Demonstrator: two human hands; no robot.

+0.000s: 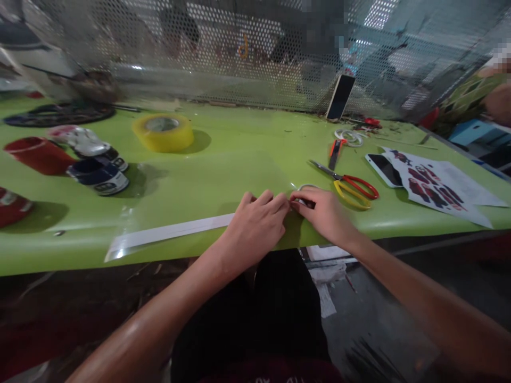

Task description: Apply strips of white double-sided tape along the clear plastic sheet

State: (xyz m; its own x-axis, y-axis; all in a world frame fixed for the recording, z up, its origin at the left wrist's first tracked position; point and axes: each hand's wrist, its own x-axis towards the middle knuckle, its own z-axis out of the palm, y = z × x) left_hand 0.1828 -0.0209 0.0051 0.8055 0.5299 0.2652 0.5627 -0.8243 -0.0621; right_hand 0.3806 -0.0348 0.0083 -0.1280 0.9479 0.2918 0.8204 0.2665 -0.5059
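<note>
A long white paper strip (175,230) lies along the front of the green table, with shiny clear film at its left end. My left hand (261,215) is closed over the strip's right end, fingers bent and pressed down, hiding that end. Close against its fingertips, my right hand (323,213) is closed in a pinch. A small dark and whitish thing shows between its thumb and fingers, too hidden to name. Scissors (344,183) with one red and one yellow handle lie just beyond my right hand.
A yellow tape roll (179,138), dark paint jar (98,175) and red cup (38,154) stand at left. An orange cutter (336,153), phone (385,170) and printed sheet (435,186) lie at right. Another phone (340,97) leans against the perforated metal screen (255,74).
</note>
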